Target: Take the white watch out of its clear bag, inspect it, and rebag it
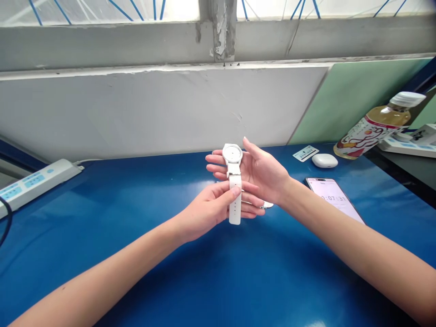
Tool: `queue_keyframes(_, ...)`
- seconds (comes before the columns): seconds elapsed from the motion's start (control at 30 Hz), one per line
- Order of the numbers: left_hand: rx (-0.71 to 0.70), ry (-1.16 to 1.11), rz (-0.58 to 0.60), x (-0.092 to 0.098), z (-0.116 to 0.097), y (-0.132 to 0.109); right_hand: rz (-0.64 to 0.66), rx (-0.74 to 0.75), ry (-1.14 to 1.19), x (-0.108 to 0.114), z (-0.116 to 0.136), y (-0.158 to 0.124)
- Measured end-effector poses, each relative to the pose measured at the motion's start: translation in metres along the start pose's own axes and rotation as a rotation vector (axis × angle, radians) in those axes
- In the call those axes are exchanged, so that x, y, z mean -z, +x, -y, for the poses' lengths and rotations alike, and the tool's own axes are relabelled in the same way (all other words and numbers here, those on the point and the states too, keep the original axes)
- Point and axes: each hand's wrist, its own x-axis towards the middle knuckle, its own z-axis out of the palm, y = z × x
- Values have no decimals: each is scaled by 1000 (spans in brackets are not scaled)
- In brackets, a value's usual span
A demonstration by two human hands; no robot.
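A white wristwatch (233, 175) with a round white face stands upright over the blue table (136, 218), its strap hanging down. My left hand (211, 206) pinches the strap between thumb and fingers just below the face. My right hand (259, 170) is behind the watch, palm up, fingers stretched out to the left, and the watch face rests against those fingers. A small white piece shows under my right hand, partly hidden.
A phone (335, 197) with a lit timer screen lies to the right. Behind it are a white earbud case (324, 160), a small card (305, 153) and a tilted drink bottle (374, 125). A white power strip (34, 181) lies at the far left. A grey wall rises behind the table.
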Motion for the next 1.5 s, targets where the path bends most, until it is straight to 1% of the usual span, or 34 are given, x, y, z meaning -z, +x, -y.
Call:
queue_keyframes(0.1,-11,-32,-23,1,-2,1,43,-31,-33,-1,-3,-2)
queue_keyframes(0.17,28,-66,-32,5,-1,2,43,-23,-73,-1,-5,-2)
queue_keyframes(0.3,142,-110,-28,11,3,2,-46,41,-148,3,-8,0)
queue_keyframes(0.4,155,-120,-58,14,8,2,-96,42,-193,6,-9,4)
queue_keyframes(0.47,162,-125,-73,14,10,3,-96,29,-178,8,-9,6)
queue_keyframes(0.57,198,-141,-66,13,11,3,-95,7,-126,10,-8,7)
queue_keyframes(0.67,254,-152,-44,12,11,2,-132,-16,-100,10,-6,7)
queue_keyframes(0.77,287,-151,-47,12,12,2,-183,-53,-81,9,-4,7)
queue_keyframes(0.83,276,-161,-59,12,13,2,-183,-89,-52,9,-3,8)
queue_keyframes(0.93,233,-202,-76,11,14,1,-136,-145,7,9,-2,7)
queue_keyframes(1.0,216,-233,-83,9,13,1,-106,-151,25,9,-1,6)
queue_keyframes(1.17,237,-266,-114,7,8,1,-28,-115,-1,8,1,6)
queue_keyframes(1.23,236,-253,-122,5,6,1,-20,-83,5,8,3,5)
queue_keyframes(1.33,225,-195,-150,0,5,-1,-44,0,16,9,7,4)
queue_keyframes(1.5,241,-126,-161,-5,6,-5,-147,91,-67,13,12,3)
